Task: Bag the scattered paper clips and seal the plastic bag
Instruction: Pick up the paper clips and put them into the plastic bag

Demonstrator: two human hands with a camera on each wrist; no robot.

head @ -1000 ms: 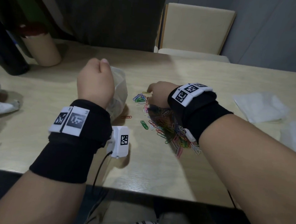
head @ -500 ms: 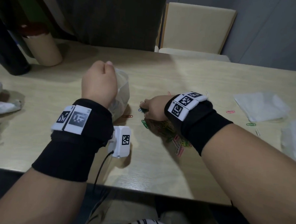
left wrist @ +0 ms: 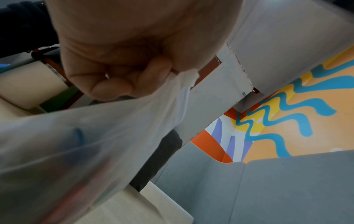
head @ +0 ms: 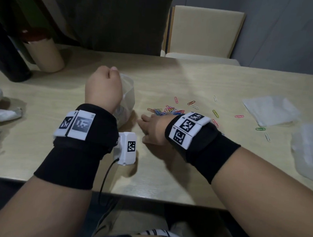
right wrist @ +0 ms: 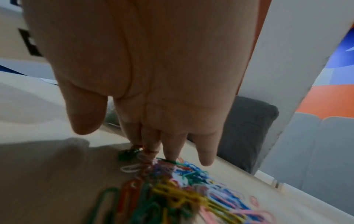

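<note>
**Bag held up by one fist, clips pressed under straight fingers**

The thin, translucent plastic bag (head: 128, 97) is gripped at its gathered rim by the left hand (head: 103, 87), whose fingers (left wrist: 114, 86) are curled into a fist round the film; the bag's bottom rests on the table (head: 77, 168) just beside that wrist. Through the cloudy, crinkled film, blurred blue and red shapes are seen in the left wrist view — what they are cannot be told.

The right hand (head: 152, 129) is laid low over the table with its fingers (right wrist: 172, 145) straight and close together, the tips pressed onto the near edge of the heap of paper clips (right wrist: 182, 189). The clips are looped wire coated in glossy colour — green, yellow, pink, blue, red, white — and are tangled in a loose pile (head: 168, 110) just right of the bag. Single clips are strewn further right, among them a yellow one (head: 215, 113), a pink one (head: 239, 116) and a green one (head: 260, 128).

The tabletop is pale wood-grain laminate, matte and smooth. A flat sheet of clear plastic (head: 269, 109) and a wrinkled one (head: 308, 150) lie at the right edge, crumpled white material (head: 0, 113) at the left. A tan paper cup (head: 44, 55) and a dark cylindrical bottle (head: 10, 58) stand at the far left. A cream chair back (head: 205, 32) is set behind the table against a grey wall.
</note>
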